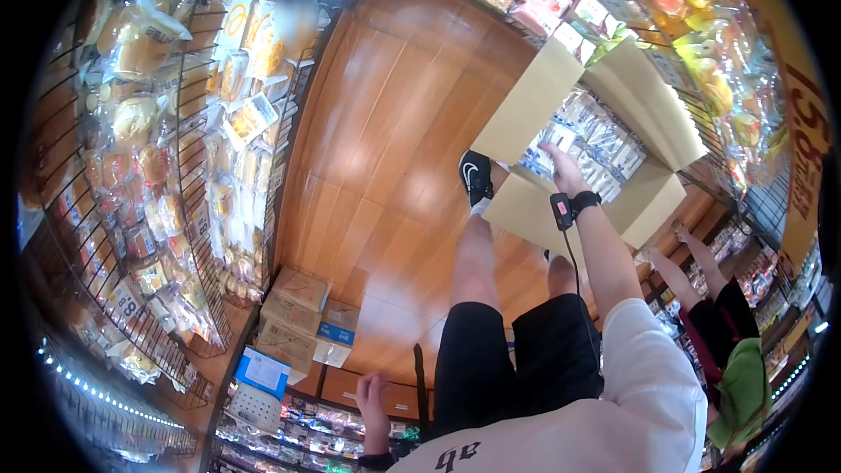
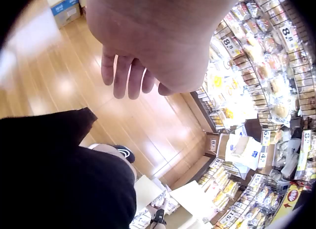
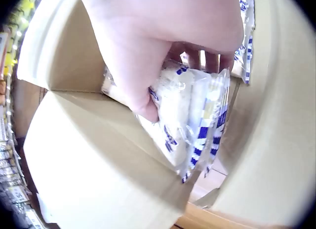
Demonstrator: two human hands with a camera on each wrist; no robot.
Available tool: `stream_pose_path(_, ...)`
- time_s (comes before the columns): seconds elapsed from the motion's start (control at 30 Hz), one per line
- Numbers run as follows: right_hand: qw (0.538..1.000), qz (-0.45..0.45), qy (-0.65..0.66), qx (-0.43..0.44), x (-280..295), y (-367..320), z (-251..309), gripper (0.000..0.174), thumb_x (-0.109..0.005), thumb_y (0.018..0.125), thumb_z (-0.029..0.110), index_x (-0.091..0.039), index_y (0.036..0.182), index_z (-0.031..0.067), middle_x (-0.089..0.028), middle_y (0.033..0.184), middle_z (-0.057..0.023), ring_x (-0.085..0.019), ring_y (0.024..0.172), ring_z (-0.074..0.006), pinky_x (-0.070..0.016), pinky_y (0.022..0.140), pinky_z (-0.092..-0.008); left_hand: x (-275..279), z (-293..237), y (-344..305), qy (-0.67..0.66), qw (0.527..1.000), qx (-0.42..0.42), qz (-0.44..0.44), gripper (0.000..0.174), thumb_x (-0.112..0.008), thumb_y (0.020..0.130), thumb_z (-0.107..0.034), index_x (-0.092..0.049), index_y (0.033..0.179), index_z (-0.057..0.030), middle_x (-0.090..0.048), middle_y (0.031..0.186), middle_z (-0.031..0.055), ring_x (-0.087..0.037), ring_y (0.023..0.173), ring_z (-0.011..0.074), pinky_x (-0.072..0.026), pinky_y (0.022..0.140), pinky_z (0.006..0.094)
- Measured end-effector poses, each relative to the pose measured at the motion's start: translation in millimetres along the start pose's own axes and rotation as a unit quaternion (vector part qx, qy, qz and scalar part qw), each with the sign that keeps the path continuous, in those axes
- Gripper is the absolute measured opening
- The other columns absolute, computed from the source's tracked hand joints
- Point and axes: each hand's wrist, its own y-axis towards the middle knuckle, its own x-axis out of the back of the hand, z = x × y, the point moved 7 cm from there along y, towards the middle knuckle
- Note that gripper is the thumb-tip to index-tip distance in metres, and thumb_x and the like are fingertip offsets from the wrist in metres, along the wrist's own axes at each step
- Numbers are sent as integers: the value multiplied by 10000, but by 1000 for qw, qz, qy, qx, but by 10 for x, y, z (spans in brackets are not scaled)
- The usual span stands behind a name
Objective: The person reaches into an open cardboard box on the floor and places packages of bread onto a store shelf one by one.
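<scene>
My right hand (image 1: 568,171) reaches into an open cardboard box (image 1: 653,206) filled with clear-wrapped packs (image 1: 606,131). In the right wrist view, its thumb and fingers grip wrapped white bread (image 3: 175,103) with blue print and blue-striped wrapper ends; at least two wrapper edges lie together there. Parts of the fingers are hidden behind the wrapping. Another pack (image 3: 245,46) shows beyond the hand. My left hand (image 1: 373,398) hangs away from the box, over the floor at my side. Its fingers (image 2: 121,78) dangle loosely bent with nothing in them in the left wrist view.
Wire racks of packaged bread (image 1: 136,131) line the left side, and more shelves (image 1: 674,0) stand beyond the box. Stacked cartons (image 1: 293,315) sit at lower left on the wooden floor (image 1: 377,123). Another person (image 1: 736,385) is at the right. My shoe (image 1: 476,177) is beside the box.
</scene>
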Motion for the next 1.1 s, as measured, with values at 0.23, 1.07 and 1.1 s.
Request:
stream_pose_path(0.23,994,110,-12,-16,809,-1737,880,410,-722,882,-24,-583,1266,-2,-668,1243,-120,-674,1089,-237,-571,943,-421,-307,-1052,-439,-75,987,-134,50,178,-539,1043,-167,-619,1117,-27,-680,1098,99,-661,1055,192,-518,904,340)
stream_pose_path(1.07,842,268,-182,430,3071,-7462,2734,782,-847,830,391,-465,1390,2,-555,1384,-123,-542,1265,-258,-471,1030,-378,-3475,-1725,-5589,9,787,-438,434,443,-768,915,-175,-635,1296,9,-708,1177,68,-671,1015,125,-559,849,273)
stream_pose_path(1.1,818,162,-276,478,3311,-7560,2832,820,-856,806,395,-447,1396,0,-538,1395,-147,-542,1265,-294,-465,1037,-393,-3504,-1722,-5578,17,778,-448,441,455,-773,912,-176,-634,1303,9,-707,1192,74,-674,1010,124,-561,842,269)
